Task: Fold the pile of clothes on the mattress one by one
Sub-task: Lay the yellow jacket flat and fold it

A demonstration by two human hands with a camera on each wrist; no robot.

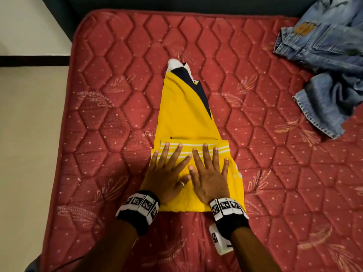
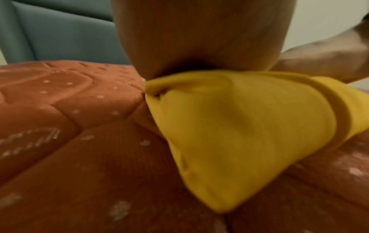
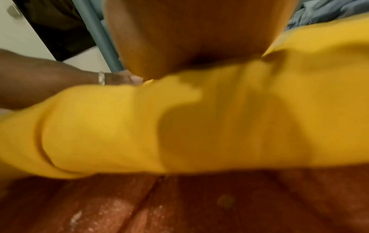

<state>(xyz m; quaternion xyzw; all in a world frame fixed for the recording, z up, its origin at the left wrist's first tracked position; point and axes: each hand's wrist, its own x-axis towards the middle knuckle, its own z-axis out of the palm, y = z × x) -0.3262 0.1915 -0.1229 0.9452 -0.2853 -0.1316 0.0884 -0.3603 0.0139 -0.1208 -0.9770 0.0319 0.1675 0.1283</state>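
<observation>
A yellow shirt [image 1: 184, 114] with a navy and white collar lies lengthwise on the red quilted mattress [image 1: 117, 85], folded into a long narrow strip. Its near end is doubled back, showing a white-striped hem [image 1: 224, 149]. My left hand [image 1: 167, 171] and right hand [image 1: 208, 173] lie side by side with fingers spread, pressing flat on that doubled part. The left wrist view shows the heel of my left hand [image 2: 199, 39] on the yellow shirt [image 2: 239, 126]. The right wrist view shows the yellow shirt [image 3: 179, 118] bunched under my right palm [image 3: 189, 31].
Blue denim clothes [image 1: 324, 55] lie in a loose heap at the mattress's far right corner. The mattress's left edge drops to a pale floor [image 1: 29, 114]. A dark headboard [image 1: 176, 4] runs along the far side.
</observation>
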